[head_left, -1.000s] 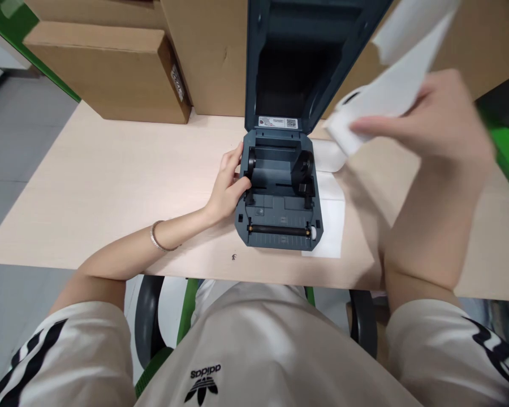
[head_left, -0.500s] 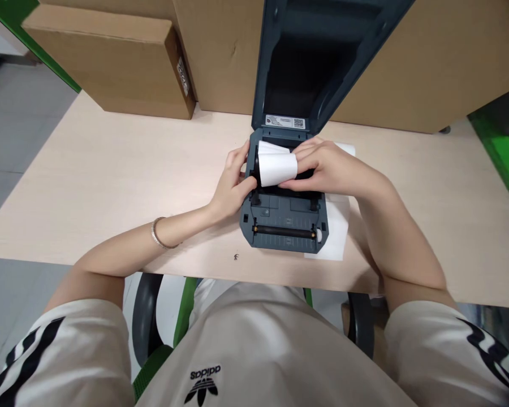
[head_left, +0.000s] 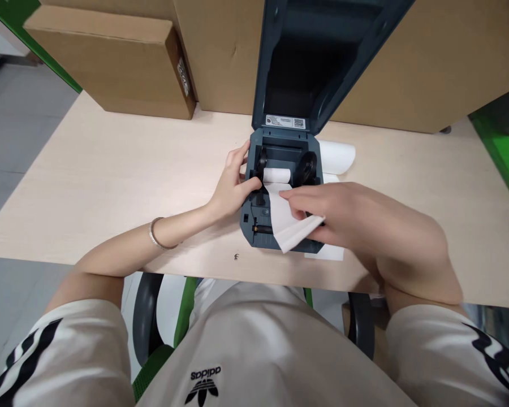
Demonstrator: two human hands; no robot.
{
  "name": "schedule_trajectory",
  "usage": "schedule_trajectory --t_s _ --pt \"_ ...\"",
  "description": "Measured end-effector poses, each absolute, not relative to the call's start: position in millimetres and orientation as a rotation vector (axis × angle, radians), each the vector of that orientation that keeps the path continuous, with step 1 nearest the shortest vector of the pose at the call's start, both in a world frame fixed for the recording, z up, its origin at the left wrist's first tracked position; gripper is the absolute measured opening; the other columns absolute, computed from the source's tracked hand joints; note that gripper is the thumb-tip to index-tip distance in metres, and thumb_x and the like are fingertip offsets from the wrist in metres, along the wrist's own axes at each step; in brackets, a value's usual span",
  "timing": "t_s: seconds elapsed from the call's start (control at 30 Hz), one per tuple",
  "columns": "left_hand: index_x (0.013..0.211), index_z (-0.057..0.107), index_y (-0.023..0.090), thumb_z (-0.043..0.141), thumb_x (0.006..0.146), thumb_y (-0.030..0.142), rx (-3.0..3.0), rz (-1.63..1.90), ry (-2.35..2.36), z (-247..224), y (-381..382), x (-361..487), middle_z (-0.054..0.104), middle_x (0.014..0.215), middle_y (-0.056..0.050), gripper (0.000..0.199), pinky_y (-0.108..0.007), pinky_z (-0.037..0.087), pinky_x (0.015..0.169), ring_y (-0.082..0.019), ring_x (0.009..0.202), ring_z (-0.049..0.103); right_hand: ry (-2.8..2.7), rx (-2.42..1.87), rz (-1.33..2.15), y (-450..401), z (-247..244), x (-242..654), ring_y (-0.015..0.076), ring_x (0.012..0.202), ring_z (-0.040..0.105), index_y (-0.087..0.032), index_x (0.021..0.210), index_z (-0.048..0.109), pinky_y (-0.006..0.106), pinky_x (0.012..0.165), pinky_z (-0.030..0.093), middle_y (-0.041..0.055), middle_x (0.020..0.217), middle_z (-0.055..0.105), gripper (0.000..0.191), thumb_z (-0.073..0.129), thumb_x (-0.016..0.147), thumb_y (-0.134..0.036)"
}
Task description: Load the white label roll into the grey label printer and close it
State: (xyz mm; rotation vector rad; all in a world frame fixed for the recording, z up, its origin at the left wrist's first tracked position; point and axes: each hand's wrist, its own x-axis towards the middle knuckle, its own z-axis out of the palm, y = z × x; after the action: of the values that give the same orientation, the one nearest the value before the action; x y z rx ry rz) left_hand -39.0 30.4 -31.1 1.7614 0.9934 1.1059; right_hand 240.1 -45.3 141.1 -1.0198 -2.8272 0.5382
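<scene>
A dark blue-grey label printer (head_left: 248,223) stands on the table with its lid (head_left: 314,62) raised. Inside it a small white paper roll (head_left: 276,175) sits by the black left roll holder, apart from the round right holder (head_left: 306,168). My left hand (head_left: 231,189) grips the printer's left wall, its thumb reaching over the edge close to the roll. A white paper strip (head_left: 284,220) runs from the roll towards me. My right hand (head_left: 348,217) is closed on that strip's loose end over the printer's front, hiding most of the roller (head_left: 263,229).
Curled white paper (head_left: 337,157) lies to the right of the printer, and a white sheet (head_left: 333,252) shows partly under its front right. A cardboard box (head_left: 106,68) stands at the back left. Large cardboard (head_left: 407,73) rises behind the printer.
My right hand has moved towards me from the roll compartment, drawing the paper out into a strip. The roll now sits low between the holders. My left hand stays at the printer's left wall.
</scene>
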Motion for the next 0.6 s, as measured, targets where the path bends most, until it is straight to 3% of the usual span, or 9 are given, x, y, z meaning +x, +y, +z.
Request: schedule_trajectory --t_s 0.17,0.3,0.43,0.6 --pt "0.179 0.04 0.041 0.085 0.088 0.043 1.723 1.067 0.97 -24 28 -38 0.048 0.181 -0.011 0.102 -0.052 0.064 0.115 -0.043 0.162 0.054 -2.878 -0.997 0.258 -72 131 236 0.0389 0.108 0.089 -0.029 0.094 0.07 0.052 0.081 0.07 0.0102 0.124 0.09 0.017 0.072 0.09 -0.013" --pt "0.18 0.036 0.039 0.088 0.091 0.051 1.723 1.046 0.966 -20 27 -37 0.043 0.186 -0.012 0.104 -0.055 0.061 0.124 -0.044 0.168 0.049 -2.864 -0.903 0.148 -83 124 240 0.0419 0.13 0.086 -0.032 0.105 0.081 0.059 0.094 0.076 0.0113 0.143 0.088 0.024 0.075 0.088 -0.017" --pt "0.18 0.036 0.035 0.091 0.09 0.063 1.769 1.025 0.976 -15 28 -38 0.043 0.185 -0.015 0.109 -0.056 0.061 0.128 -0.043 0.165 0.053 -2.939 -0.735 0.285 -95 134 246 0.0382 0.138 0.084 -0.023 0.132 0.087 0.054 0.112 0.074 0.0167 0.157 0.082 0.036 0.078 0.097 -0.025" --pt "0.18 0.037 0.034 0.089 0.091 0.07 1.795 0.999 1.034 -9 25 -37 0.043 0.185 -0.016 0.11 -0.057 0.062 0.129 -0.043 0.165 0.055 -3.094 -0.617 0.691 -107 152 265 0.0376 0.149 0.079 -0.022 0.158 0.081 0.051 0.115 0.072 0.0102 0.174 0.071 0.056 0.084 0.105 -0.038"
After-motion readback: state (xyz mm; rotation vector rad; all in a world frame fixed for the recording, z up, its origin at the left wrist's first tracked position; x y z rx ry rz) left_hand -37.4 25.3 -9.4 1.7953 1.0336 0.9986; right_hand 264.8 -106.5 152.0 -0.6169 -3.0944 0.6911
